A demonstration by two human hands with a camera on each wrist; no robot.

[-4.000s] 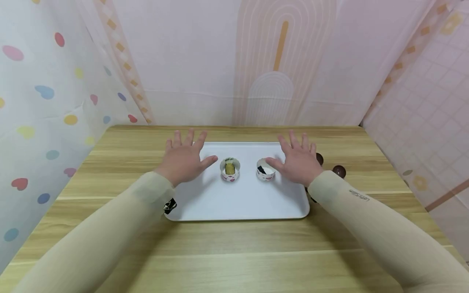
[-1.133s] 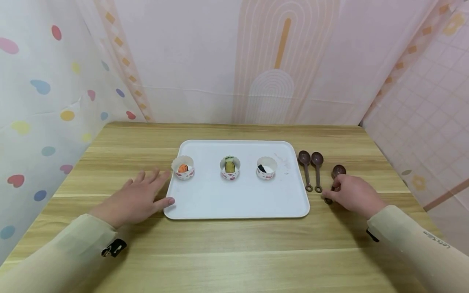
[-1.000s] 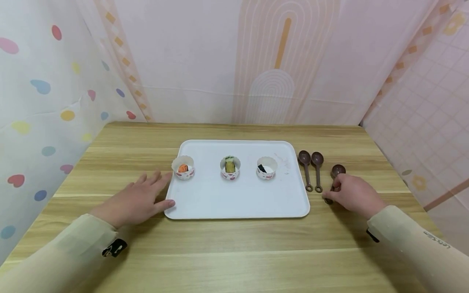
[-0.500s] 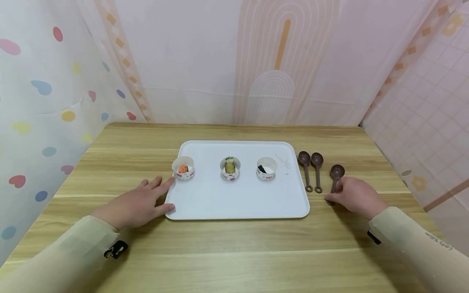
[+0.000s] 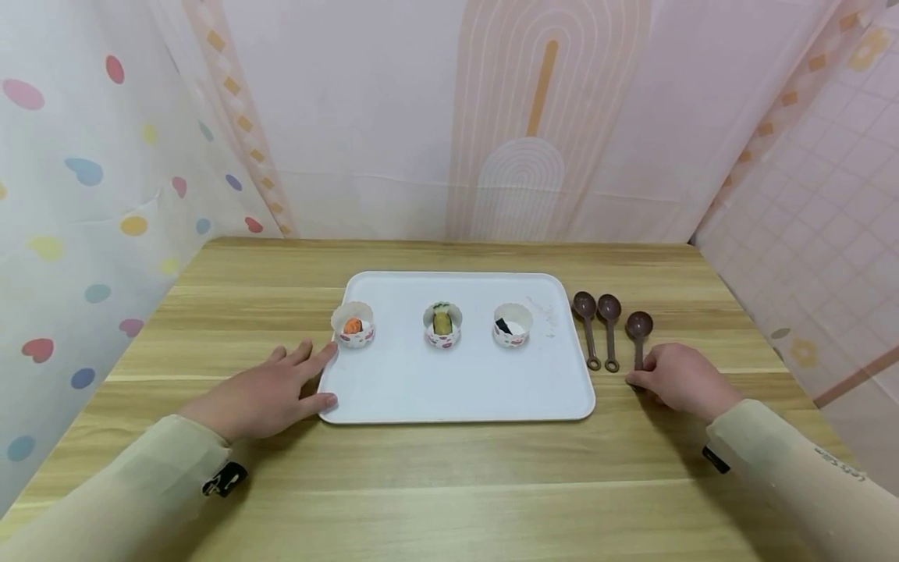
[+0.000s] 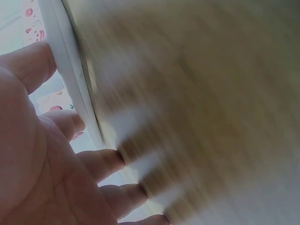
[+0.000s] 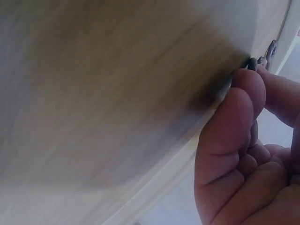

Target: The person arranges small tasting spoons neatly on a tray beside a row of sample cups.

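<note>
My right hand (image 5: pixel 681 378) pinches the handle end of a brown measuring spoon (image 5: pixel 639 325) on the table, right of the tray. In the right wrist view its fingers (image 7: pixel 229 122) are curled, and the dark handle tip shows past the fingertips. Two more brown measuring spoons, one (image 5: pixel 584 305) nearest the tray and another (image 5: pixel 609 307) beside it, lie parallel with bowls away from me. My left hand (image 5: pixel 267 394) rests at the left edge of the white tray (image 5: pixel 449 390), fingers spread, thumb and index fingertip on the rim.
Three paper cups with a red print stand in a row on the tray. The left cup (image 5: pixel 354 337) has an orange-topped piece, the middle cup (image 5: pixel 442 340) a yellowish one, the right cup (image 5: pixel 510 338) a black-and-white one. A patterned cloth (image 5: pixel 351 117) hangs behind the wooden table (image 5: pixel 449 484).
Both hands have left their spread pose over the tray. The left came to its left edge; the right took hold of the third spoon, which has slid left and straightened.
</note>
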